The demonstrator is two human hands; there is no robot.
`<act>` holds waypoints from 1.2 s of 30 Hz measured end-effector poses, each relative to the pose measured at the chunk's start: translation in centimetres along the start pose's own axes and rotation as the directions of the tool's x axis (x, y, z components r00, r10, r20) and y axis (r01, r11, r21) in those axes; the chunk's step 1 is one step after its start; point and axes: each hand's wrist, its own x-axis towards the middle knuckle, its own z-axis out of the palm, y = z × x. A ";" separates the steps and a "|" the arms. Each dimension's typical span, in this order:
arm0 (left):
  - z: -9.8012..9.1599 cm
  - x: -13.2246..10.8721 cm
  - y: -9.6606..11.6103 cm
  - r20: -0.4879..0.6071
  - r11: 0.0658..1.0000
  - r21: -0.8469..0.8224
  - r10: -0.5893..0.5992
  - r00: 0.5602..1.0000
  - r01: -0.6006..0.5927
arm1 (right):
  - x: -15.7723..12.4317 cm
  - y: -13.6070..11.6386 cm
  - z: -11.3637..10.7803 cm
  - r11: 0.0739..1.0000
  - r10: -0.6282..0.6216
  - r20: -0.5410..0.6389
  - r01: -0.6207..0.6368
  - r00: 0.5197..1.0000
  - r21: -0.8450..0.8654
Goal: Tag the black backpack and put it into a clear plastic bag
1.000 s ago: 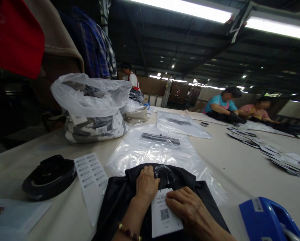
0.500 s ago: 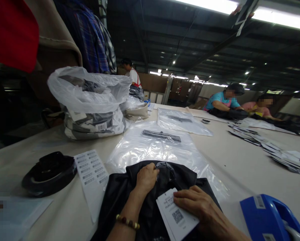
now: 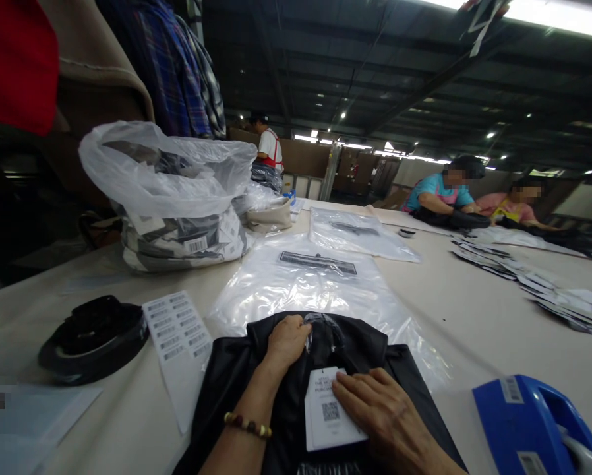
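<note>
A folded black garment [image 3: 256, 389] lies on the table in front of me, its collar end resting on a clear plastic bag [image 3: 306, 290]. My left hand [image 3: 285, 342] is closed on the collar near a small clear packet. My right hand [image 3: 375, 412] lies flat with fingers stretched out, pressing on a white hang tag [image 3: 328, 412] with a QR code that sits on the garment.
A sheet of barcode stickers [image 3: 177, 330] and a black coiled belt [image 3: 91, 336] lie to the left. A big plastic sack of packed goods [image 3: 172, 198] stands behind. A blue tool [image 3: 528, 422] sits at the right. Other people work at the far end.
The hang tag has gone from tilted and off to the right back to straight on the garment, under my right hand. My left hand stays on the collar. The view has shifted slightly.
</note>
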 end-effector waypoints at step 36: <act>4.5 0.8 -1.4 -0.205 0.663 0.454 0.727 0.655 -0.595 | 0.2 -1.3 6.3 0.949 0.125 0.169 -0.069 0.978 -0.307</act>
